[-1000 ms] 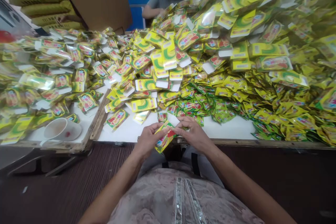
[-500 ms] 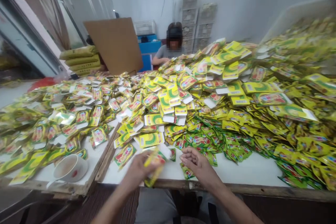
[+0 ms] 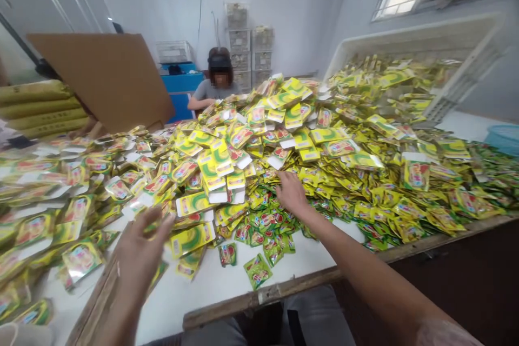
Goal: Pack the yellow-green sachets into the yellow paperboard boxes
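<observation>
My left hand (image 3: 141, 248) hovers over the left part of the table, slightly blurred, its fingers apart and nothing in them. Right of it, flat yellow-green printed boxes (image 3: 194, 240) lie with white end flaps showing. My right hand (image 3: 292, 194) reaches into the heap, where yellow sachets (image 3: 310, 175) meet green sachets (image 3: 267, 219). Its fingers are bent down close together against the sachets; what they grip, if anything, is hidden. Nearer the table's front edge, a single green sachet (image 3: 258, 271) lies on the white surface.
A white plastic crate (image 3: 417, 30) is tipped at the right, with yellow packs spilling from it. A person (image 3: 219, 84) sits across the table beyond the heap. A cardboard sheet (image 3: 101, 81) stands at back left. A white cup (image 3: 24, 335) is at the lower left corner.
The view has swung right. My left hand has let go of the yellow box and opened. My right hand has moved forward from the table's front onto the sachet heap.
</observation>
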Available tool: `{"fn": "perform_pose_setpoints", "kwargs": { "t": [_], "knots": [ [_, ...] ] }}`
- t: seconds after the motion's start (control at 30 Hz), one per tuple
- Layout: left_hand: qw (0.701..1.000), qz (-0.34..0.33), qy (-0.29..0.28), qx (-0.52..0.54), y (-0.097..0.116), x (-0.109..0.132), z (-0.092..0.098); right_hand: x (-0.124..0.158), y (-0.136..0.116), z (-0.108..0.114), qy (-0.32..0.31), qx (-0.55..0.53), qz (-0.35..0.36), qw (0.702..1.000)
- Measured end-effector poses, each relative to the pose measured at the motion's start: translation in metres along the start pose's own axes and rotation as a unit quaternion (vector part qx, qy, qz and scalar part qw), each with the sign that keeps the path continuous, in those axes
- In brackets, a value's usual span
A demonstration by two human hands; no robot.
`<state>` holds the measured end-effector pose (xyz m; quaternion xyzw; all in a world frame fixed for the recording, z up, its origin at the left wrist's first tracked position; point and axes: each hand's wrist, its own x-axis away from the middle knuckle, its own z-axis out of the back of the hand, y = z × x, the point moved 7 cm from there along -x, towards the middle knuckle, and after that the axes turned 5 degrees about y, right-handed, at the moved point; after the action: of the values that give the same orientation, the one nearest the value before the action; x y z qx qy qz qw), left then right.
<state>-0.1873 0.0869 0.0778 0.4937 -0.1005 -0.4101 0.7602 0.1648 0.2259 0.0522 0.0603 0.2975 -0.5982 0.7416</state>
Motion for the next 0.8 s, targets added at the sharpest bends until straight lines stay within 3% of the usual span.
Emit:
{"fn": "perform_pose_setpoints", "kwargs": {
  "t": [0.1,0.2,0.3,0.37,0.43,0.53,0.6,0.63,0.8],
  "knots": [
    [0.989,-0.11,-0.024,-0.099,0.01,0.022,-0.043,-0.019,-0.006,-0.016,-0.046,0.082,0.091,0.991],
    [0.953,-0.231,0.009,-0.194,0.025,0.022,-0.05,-0.026,-0.007,-0.024,-0.076,0.096,0.125,0.985],
    [0.942,-0.278,-0.008,-0.19,0.03,0.031,-0.045,-0.015,-0.008,-0.016,-0.065,0.033,0.127,0.989],
    [0.953,-0.259,-0.042,-0.152,0.027,0.048,-0.043,0.001,-0.006,-0.005,-0.038,-0.061,0.089,0.993],
    [0.967,-0.204,-0.111,-0.107,0.019,0.071,-0.053,0.025,0.001,-0.002,-0.048,-0.179,0.007,0.983],
    [0.966,-0.129,-0.22,-0.053,0.008,0.108,-0.083,0.068,0.007,-0.018,-0.146,-0.349,-0.113,0.919],
    [0.958,-0.113,-0.258,-0.057,0.007,0.124,-0.106,0.091,0.008,-0.028,-0.192,-0.409,-0.152,0.879],
    [0.953,-0.114,-0.271,-0.075,0.007,0.129,-0.117,0.099,0.009,-0.03,-0.197,-0.414,-0.161,0.874],
    [0.9,-0.163,-0.308,-0.262,0.013,0.142,-0.148,0.117,0.016,-0.015,-0.15,-0.261,-0.126,0.945]
  ]
}}
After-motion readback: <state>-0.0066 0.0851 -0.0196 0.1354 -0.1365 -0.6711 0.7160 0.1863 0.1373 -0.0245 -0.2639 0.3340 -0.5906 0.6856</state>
